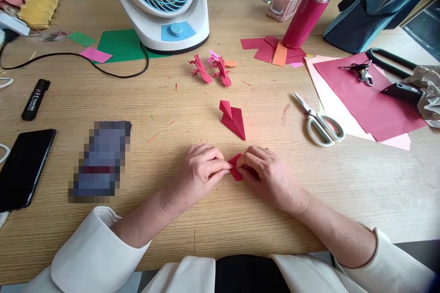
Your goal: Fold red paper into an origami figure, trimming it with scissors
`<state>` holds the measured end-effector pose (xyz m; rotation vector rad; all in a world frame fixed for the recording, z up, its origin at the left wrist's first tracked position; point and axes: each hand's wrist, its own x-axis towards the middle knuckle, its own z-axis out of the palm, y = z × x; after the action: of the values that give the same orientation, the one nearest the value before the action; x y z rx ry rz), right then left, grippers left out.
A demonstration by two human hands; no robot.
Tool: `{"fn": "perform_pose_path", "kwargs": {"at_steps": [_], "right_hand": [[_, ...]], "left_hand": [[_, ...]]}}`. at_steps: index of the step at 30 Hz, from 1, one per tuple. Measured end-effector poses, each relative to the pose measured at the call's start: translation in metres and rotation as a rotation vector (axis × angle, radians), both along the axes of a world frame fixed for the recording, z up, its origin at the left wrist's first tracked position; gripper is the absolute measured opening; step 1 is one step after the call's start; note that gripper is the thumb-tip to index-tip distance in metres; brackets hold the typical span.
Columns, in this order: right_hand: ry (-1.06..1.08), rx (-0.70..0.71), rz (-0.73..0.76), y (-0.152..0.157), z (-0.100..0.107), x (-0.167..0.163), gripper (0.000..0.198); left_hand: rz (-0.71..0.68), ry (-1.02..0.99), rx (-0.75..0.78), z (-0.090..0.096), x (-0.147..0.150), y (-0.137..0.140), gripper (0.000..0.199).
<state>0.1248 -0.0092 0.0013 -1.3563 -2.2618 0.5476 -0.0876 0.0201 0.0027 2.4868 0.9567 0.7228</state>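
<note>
Between my hands, just above the table, is a small piece of folded red paper (235,161). My left hand (202,167) pinches its left side between thumb and forefinger. On the other side, my right hand (266,174) grips the paper with thumb and fingers, hiding part of it. A second folded red paper (235,121), kite-shaped with a flap at the top, lies just beyond my hands. Farther back sit small finished-looking folded red figures (202,69) with thin curled ends, beside a pink one (213,57).
Scissors (321,123) lie at right near red sheets (364,100) with keys on them. A white fan (172,23) stands at the back, a red thermos (311,11) to its right. Left are a black marker (35,100), a black phone (25,169) and a blurred phone-like object (103,160).
</note>
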Motion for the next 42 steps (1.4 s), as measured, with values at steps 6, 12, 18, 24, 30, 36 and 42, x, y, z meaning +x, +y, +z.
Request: {"fn": "perform_pose_path", "kwargs": {"at_steps": [6, 12, 18, 24, 30, 36, 42], "right_hand": [[-0.025, -0.012, 0.000, 0.000, 0.002, -0.002, 0.013], [-0.030, -0.007, -0.037, -0.001, 0.004, -0.007, 0.011], [-0.042, -0.029, -0.055, -0.001, 0.004, -0.009, 0.014], [-0.060, -0.050, -0.069, -0.001, 0.004, -0.010, 0.015], [-0.053, -0.059, -0.070, -0.002, 0.006, -0.010, 0.014], [-0.038, -0.050, -0.075, -0.002, 0.004, -0.010, 0.014], [-0.035, -0.021, -0.051, -0.001, 0.004, -0.008, 0.013]], "left_hand": [[0.014, 0.004, -0.041, -0.001, -0.001, -0.001, 0.012], [0.056, 0.004, -0.061, 0.000, 0.002, -0.002, 0.012], [0.087, 0.006, -0.099, 0.001, 0.002, -0.004, 0.012], [0.143, 0.014, -0.159, 0.004, 0.003, -0.005, 0.011], [0.211, 0.025, -0.193, 0.005, 0.007, -0.007, 0.013], [0.272, 0.071, -0.197, 0.003, 0.012, -0.007, 0.014], [0.282, 0.099, -0.179, 0.002, 0.013, -0.006, 0.014]]}}
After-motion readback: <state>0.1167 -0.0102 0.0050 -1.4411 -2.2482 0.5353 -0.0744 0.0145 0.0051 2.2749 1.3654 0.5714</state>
